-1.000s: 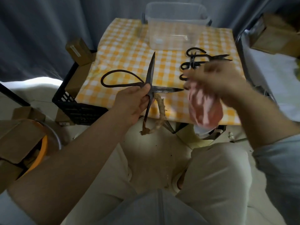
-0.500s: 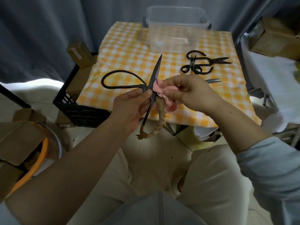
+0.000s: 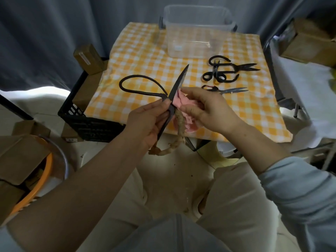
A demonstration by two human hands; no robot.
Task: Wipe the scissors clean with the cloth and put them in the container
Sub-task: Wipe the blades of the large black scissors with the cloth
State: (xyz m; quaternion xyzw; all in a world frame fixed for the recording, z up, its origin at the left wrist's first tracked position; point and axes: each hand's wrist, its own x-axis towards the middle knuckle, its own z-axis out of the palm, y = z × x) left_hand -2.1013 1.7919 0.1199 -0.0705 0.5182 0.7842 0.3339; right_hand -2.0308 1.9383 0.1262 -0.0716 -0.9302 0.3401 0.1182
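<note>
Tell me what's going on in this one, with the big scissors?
A person seated at a small table holds a large pair of black scissors in the left hand, gripping near the pivot with the blades spread. The right hand presses a pink cloth against one blade, wiping it. More scissors lie on the checked tablecloth. The clear container at the back has no scissors in it yet.
</note>
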